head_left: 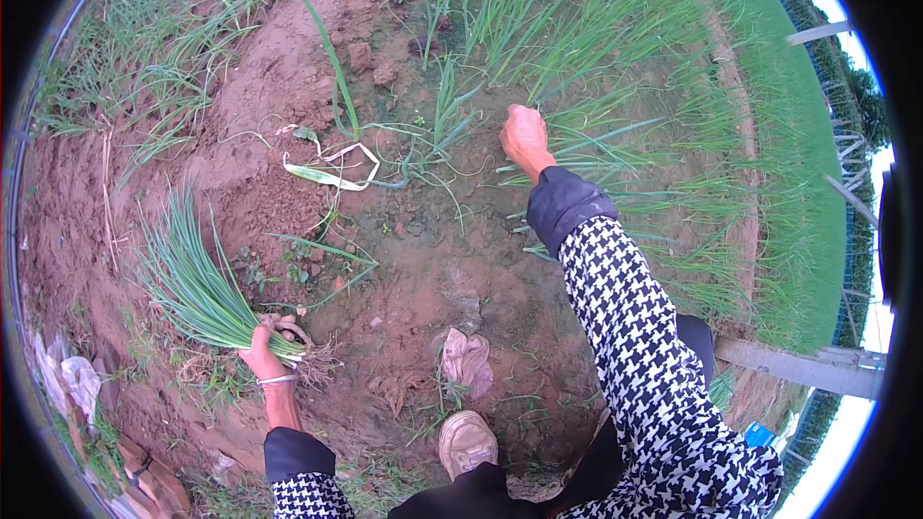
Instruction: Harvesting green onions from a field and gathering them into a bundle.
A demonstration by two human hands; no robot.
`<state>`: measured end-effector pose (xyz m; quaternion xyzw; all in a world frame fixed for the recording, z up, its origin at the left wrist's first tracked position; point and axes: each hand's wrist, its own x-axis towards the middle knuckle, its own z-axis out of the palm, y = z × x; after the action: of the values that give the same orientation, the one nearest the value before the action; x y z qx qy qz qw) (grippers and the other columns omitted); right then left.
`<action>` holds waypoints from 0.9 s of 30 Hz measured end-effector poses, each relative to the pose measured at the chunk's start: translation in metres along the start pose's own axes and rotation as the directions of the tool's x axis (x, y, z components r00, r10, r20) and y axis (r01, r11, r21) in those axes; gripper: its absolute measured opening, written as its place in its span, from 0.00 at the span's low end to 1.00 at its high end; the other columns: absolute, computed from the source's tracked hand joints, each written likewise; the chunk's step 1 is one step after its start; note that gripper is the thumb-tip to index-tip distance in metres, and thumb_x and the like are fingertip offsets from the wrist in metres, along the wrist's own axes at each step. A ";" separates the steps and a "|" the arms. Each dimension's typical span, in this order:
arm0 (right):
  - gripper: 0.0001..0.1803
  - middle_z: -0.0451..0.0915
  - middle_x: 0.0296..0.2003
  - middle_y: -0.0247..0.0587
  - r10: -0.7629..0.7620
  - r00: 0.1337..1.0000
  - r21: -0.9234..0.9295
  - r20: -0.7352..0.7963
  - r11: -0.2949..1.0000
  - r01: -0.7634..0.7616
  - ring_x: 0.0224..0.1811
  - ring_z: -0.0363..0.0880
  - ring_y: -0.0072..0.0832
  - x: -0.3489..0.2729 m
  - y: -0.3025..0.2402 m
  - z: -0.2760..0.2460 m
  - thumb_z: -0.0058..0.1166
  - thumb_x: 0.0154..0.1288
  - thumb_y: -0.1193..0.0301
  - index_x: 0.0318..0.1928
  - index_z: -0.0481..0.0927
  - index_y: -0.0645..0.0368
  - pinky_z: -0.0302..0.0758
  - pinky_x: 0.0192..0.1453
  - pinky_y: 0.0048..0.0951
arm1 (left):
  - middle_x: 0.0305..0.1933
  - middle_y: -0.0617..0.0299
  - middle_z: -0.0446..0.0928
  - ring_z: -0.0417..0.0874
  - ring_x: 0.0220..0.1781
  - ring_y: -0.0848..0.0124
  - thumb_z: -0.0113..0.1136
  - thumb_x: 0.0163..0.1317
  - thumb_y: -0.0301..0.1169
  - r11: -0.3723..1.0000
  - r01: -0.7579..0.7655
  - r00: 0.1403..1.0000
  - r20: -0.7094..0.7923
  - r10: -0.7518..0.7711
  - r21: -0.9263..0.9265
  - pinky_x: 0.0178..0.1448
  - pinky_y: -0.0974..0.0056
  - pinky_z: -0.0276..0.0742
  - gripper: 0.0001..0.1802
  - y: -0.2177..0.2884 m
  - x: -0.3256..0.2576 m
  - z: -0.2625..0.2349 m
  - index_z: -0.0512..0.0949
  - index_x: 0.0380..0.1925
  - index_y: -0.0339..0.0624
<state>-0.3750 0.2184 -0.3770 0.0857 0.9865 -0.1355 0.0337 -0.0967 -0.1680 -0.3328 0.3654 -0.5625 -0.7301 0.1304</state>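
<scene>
Left hand (261, 351), eight o'clock: wrapped round the lower stems of a spring onion bunch (197, 288), leaves fanning toward ten, roots (322, 365) toward four. A slackened grip could shed stems. Right hand (526, 139), one o'clock: fingers curled; cannot tell whether they pinch a stem. A sharp tug there might snap leaves. Beyond, standing spring onions (567, 29); a careless sweep could bend them. Shoe (468, 444), six: damp-looking soil (413, 279), possible slip.

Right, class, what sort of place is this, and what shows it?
Likely a vegetable plot: green onions stand in brown soil, and the left hand grips an uprooted bunch, roots showing.
</scene>
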 end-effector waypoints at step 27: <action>0.12 0.81 0.30 0.50 -0.437 0.850 0.112 0.293 0.899 0.424 0.38 0.79 0.46 0.035 -0.101 0.004 0.61 0.42 0.67 0.30 0.82 0.57 0.75 0.44 0.39 | 0.25 0.51 0.74 0.78 0.21 0.66 0.50 0.50 0.22 1.000 0.017 1.000 -0.007 -0.017 -0.004 0.23 0.69 0.73 0.05 0.008 -0.002 0.012 0.70 0.27 0.30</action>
<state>-0.4273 0.1272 -0.3580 -0.1591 0.9595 -0.1727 0.1557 -0.1047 -0.1606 -0.3235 0.3724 -0.5576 -0.7310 0.1266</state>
